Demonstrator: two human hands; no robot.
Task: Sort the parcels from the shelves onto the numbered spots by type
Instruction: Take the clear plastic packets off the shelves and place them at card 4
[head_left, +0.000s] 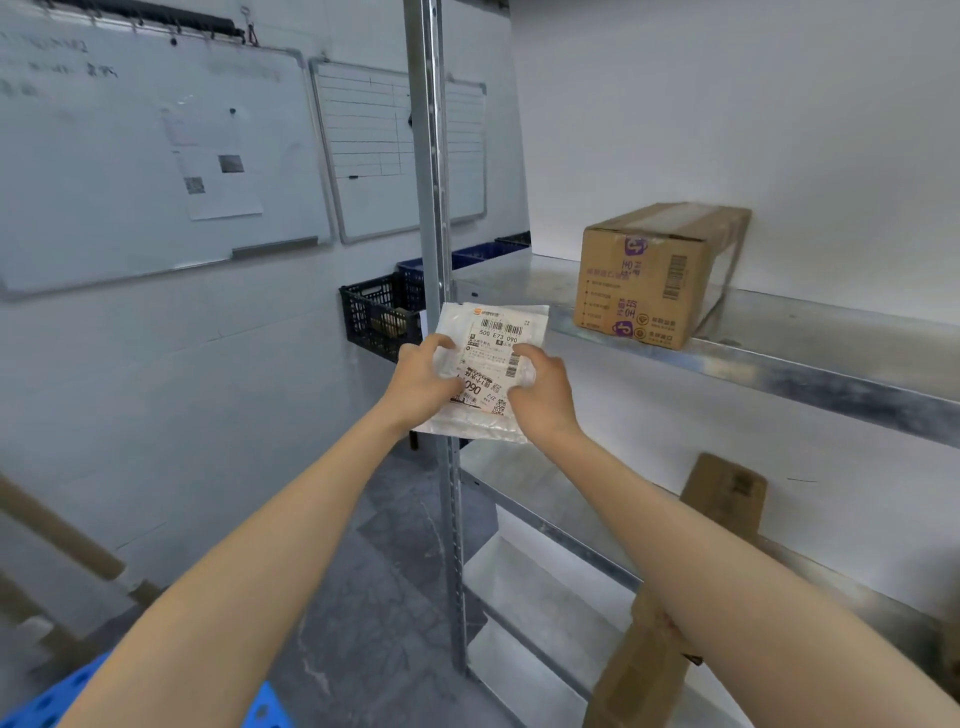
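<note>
A flat white plastic mailer (493, 332) with a printed shipping label is held up in front of the metal shelf unit's front post (434, 218). My left hand (423, 379) grips its left edge, thumb on the label. On the right edge, my right hand (540, 389) pinches the mailer. A brown cardboard box (654, 275) with purple print stands on the upper metal shelf (779, 353), to the right of the mailer. A long brown cardboard parcel (722, 493) leans on the shelf below, partly hidden by my right forearm.
Black and blue plastic crates (379, 317) sit behind the post by the wall. Two whiteboards (156, 156) hang on the left wall. A blue perforated plastic surface (47, 706) shows at the bottom left. Grey floor (384, 597) lies between wall and shelves.
</note>
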